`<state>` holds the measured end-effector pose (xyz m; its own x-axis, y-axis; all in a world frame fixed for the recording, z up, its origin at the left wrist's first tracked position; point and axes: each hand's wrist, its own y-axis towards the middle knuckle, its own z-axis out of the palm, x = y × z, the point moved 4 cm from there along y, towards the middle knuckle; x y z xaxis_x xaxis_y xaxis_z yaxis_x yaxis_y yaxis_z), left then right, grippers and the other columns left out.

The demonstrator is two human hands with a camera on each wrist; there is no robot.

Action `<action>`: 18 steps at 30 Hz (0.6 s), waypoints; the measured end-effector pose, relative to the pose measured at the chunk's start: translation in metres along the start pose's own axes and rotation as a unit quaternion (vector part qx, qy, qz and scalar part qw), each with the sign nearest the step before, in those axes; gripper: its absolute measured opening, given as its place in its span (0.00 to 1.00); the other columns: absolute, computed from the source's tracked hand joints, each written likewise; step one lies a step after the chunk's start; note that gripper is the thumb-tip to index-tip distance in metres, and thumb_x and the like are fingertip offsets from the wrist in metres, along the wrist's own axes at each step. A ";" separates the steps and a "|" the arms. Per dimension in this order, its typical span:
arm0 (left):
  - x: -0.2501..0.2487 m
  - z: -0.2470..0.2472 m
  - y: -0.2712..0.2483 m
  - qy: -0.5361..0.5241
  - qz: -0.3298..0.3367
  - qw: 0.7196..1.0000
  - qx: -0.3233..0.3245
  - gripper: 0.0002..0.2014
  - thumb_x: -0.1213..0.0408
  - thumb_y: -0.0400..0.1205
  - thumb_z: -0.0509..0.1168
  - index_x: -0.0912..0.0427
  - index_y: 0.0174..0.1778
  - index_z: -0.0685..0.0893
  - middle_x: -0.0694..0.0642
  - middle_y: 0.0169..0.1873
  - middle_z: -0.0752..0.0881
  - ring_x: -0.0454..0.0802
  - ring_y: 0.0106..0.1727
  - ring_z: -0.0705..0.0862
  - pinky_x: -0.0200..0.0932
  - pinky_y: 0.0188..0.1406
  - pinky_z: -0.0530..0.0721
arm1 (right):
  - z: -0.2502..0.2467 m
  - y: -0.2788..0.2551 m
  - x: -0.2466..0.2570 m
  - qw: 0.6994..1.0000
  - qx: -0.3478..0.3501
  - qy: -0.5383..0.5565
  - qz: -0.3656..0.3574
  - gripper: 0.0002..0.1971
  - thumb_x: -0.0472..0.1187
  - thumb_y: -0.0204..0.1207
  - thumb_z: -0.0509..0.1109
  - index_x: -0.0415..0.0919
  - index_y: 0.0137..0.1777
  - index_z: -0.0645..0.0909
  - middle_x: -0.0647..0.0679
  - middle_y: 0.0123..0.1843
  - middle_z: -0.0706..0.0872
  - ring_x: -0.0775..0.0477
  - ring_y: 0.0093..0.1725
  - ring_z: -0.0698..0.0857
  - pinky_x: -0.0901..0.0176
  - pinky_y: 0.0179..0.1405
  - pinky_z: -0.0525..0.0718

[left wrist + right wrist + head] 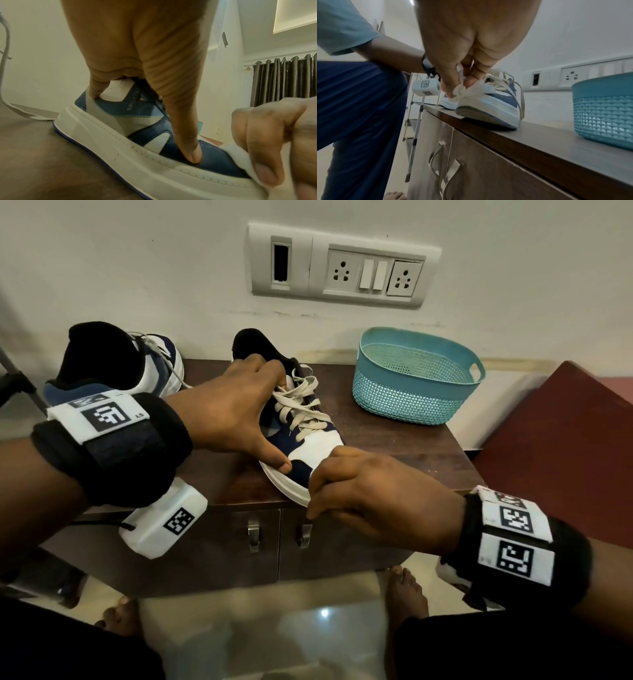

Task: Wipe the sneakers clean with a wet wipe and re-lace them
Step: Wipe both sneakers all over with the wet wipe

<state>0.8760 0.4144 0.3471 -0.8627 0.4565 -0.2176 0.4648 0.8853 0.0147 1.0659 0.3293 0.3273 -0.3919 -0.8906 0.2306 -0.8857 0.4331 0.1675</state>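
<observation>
A blue-and-white sneaker (308, 436) with loose cream laces (301, 405) lies on the brown cabinet top (394, 440), its toe at the front edge. My left hand (236, 409) grips it over the collar, thumb pressed on the blue side panel (193, 155). My right hand (363, 494) pinches a white wet wipe (471, 88) and holds it against the toe (481, 100); the same wipe (240, 155) shows in the left wrist view. A second sneaker (137, 361) stands at the back left behind my left wrist.
A teal perforated basket (414, 374) sits at the back right of the cabinet top. A socket panel (342, 265) is on the wall behind. Two cabinet door handles (253, 535) hang below the front edge. A dark red surface (565, 446) lies to the right.
</observation>
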 end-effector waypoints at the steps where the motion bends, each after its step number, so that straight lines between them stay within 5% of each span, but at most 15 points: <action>1: 0.000 0.000 0.000 0.000 0.000 1.000 0.000 0.49 0.34 0.55 0.84 0.50 0.64 0.67 0.50 0.59 0.70 0.51 0.62 0.71 0.51 0.61 0.78 | -0.001 -0.002 -0.001 1.000 -0.001 0.004 0.000 0.08 0.37 0.82 0.71 0.44 0.56 0.91 0.48 0.57 0.87 0.46 0.56 0.82 0.53 0.53 0.82; 6: 0.000 -0.001 -0.003 -0.005 0.001 1.000 -0.006 0.48 0.34 0.55 0.83 0.51 0.64 0.67 0.50 0.59 0.70 0.51 0.63 0.71 0.53 0.63 0.78 | -0.015 -0.032 -0.026 0.997 -0.035 0.059 0.046 0.08 0.34 0.78 0.76 0.46 0.50 0.93 0.52 0.56 0.88 0.56 0.56 0.86 0.65 0.57 0.82; 9: 0.000 -0.001 -0.002 0.000 0.003 1.000 -0.006 0.48 0.34 0.56 0.83 0.51 0.64 0.67 0.50 0.58 0.69 0.51 0.63 0.71 0.52 0.63 0.78 | -0.024 -0.051 -0.061 0.977 -0.078 0.104 0.167 0.10 0.32 0.75 0.81 0.50 0.46 0.92 0.54 0.51 0.88 0.52 0.51 0.89 0.45 0.50 0.88; 11: -0.001 -0.001 -0.001 0.008 0.004 1.000 -0.009 0.48 0.34 0.56 0.83 0.51 0.64 0.67 0.50 0.58 0.69 0.51 0.62 0.71 0.51 0.62 0.78 | -0.029 -0.058 -0.070 0.955 -0.131 0.160 0.211 0.07 0.35 0.74 0.82 0.49 0.45 0.92 0.53 0.49 0.90 0.48 0.50 0.90 0.40 0.52 0.88; 14: 0.000 0.001 -0.001 0.011 0.001 1.000 -0.011 0.47 0.33 0.56 0.83 0.50 0.62 0.66 0.50 0.58 0.69 0.51 0.61 0.71 0.52 0.61 0.78 | -0.023 -0.043 -0.046 0.957 -0.117 0.208 0.166 0.04 0.34 0.75 0.81 0.44 0.47 0.93 0.52 0.50 0.90 0.48 0.51 0.91 0.47 0.54 0.88; 18: 0.000 0.001 0.000 0.006 0.005 1.000 -0.012 0.50 0.33 0.55 0.83 0.51 0.65 0.67 0.50 0.59 0.69 0.51 0.63 0.70 0.52 0.61 0.78 | -0.005 -0.016 -0.001 0.991 -0.047 0.114 0.041 0.06 0.34 0.79 0.78 0.43 0.51 0.93 0.50 0.54 0.89 0.55 0.55 0.87 0.67 0.56 0.81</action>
<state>0.8761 0.4148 0.3460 -0.8607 0.4655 -0.2062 0.4678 0.8829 0.0406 1.0816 0.3236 0.3290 -0.3847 -0.8024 0.4563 -0.8218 0.5228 0.2264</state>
